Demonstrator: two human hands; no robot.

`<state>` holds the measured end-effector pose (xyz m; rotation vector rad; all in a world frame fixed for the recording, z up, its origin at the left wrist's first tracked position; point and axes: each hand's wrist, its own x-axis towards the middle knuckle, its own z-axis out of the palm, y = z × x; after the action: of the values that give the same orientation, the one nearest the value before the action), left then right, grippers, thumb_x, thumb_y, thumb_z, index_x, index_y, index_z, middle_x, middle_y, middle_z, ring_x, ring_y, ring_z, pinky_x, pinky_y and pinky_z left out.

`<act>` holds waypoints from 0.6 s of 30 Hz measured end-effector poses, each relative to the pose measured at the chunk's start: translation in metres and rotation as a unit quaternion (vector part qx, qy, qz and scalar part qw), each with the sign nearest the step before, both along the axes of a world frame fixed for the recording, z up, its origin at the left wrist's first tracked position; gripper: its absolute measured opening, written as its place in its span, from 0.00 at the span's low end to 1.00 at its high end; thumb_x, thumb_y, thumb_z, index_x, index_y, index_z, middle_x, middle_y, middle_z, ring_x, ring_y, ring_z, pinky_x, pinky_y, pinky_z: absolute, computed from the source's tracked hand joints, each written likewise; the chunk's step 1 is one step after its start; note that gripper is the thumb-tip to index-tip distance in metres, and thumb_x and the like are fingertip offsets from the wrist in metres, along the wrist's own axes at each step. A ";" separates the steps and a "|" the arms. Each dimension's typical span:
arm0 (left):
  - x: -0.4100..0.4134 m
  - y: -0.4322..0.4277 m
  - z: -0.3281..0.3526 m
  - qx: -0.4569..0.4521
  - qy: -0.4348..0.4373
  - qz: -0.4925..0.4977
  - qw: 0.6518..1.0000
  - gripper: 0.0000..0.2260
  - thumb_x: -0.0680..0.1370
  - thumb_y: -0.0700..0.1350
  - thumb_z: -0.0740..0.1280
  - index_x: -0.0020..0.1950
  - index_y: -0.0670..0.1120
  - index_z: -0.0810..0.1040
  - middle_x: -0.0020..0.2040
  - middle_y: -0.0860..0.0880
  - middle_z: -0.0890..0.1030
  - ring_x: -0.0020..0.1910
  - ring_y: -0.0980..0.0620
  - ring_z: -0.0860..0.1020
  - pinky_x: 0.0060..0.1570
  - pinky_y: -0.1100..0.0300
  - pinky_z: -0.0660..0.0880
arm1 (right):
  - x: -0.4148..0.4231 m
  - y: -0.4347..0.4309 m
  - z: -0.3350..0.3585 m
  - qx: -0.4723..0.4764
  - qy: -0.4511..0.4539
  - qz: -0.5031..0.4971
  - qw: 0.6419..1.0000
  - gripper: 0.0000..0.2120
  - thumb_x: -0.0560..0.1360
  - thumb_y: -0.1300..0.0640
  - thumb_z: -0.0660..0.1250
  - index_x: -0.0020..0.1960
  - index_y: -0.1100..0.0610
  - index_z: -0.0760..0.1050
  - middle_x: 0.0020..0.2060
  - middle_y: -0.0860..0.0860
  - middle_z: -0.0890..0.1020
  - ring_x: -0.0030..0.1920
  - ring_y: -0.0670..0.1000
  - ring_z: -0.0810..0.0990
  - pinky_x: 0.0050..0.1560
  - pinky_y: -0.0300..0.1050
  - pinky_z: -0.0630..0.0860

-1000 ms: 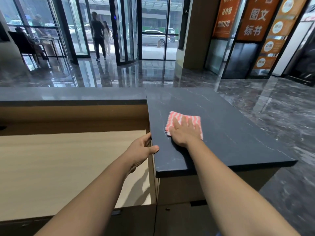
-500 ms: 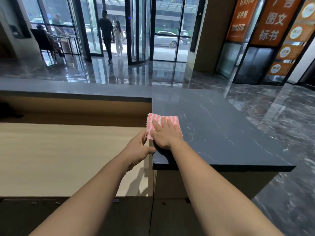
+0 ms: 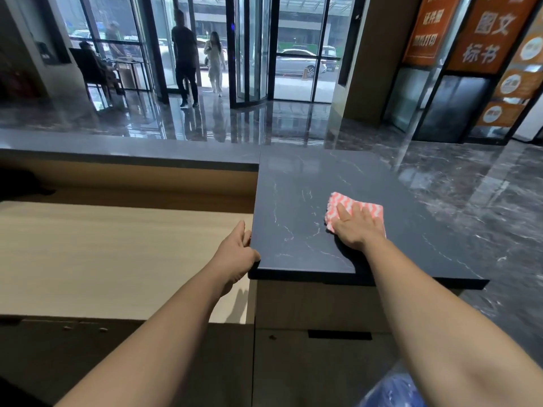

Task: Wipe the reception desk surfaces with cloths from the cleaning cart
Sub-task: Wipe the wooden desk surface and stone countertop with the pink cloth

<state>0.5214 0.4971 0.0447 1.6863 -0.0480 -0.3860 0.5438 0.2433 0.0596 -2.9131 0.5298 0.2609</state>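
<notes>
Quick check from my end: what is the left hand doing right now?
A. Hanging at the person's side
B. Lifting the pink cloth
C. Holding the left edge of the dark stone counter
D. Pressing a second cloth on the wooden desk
C: the left hand holds the left edge of the dark stone counter, while the right hand presses the pink striped cloth flat on it.

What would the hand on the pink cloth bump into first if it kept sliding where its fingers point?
Nothing, as far as the picture shows. The right hand presses flat on the striped cloth, fingers pointing away across the dark countertop. That stretch looks bare up to its far edge.
</notes>
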 end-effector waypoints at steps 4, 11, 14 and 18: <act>0.001 0.002 -0.003 0.000 0.015 -0.009 1.000 0.38 0.78 0.26 0.58 0.79 0.47 0.42 0.78 0.51 0.57 0.74 0.52 0.62 0.48 0.67 0.72 | -0.002 0.024 0.003 0.018 0.007 -0.009 1.000 0.28 0.82 0.46 0.43 0.79 0.47 0.39 0.78 0.53 0.37 0.77 0.56 0.34 0.74 0.58 0.34; 0.003 0.004 -0.006 -0.018 0.031 -0.017 0.999 0.37 0.79 0.29 0.59 0.79 0.47 0.39 0.77 0.52 0.59 0.74 0.51 0.62 0.56 0.63 0.66 | -0.004 0.091 0.002 0.016 0.000 0.074 0.997 0.28 0.83 0.47 0.44 0.79 0.47 0.38 0.78 0.54 0.36 0.77 0.57 0.34 0.75 0.59 0.34; 0.005 0.006 -0.007 -0.022 0.027 -0.016 0.999 0.38 0.78 0.28 0.59 0.79 0.46 0.40 0.77 0.52 0.60 0.73 0.50 0.63 0.55 0.62 0.69 | -0.006 0.121 -0.001 0.013 -0.011 0.113 0.993 0.27 0.83 0.45 0.44 0.79 0.46 0.38 0.78 0.54 0.36 0.77 0.58 0.34 0.75 0.59 0.34; 0.004 0.008 -0.008 0.009 -0.026 -0.025 0.999 0.32 0.74 0.26 0.58 0.75 0.46 0.60 0.69 0.46 0.73 0.64 0.52 0.74 0.51 0.64 0.74 | -0.009 0.149 -0.003 0.036 -0.012 0.159 0.987 0.27 0.83 0.44 0.43 0.79 0.45 0.38 0.78 0.53 0.37 0.77 0.56 0.33 0.75 0.59 0.33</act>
<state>0.5257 0.5050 0.0365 1.7145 -0.1252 -0.3800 0.5344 0.3926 0.0569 -2.9144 0.0465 0.2786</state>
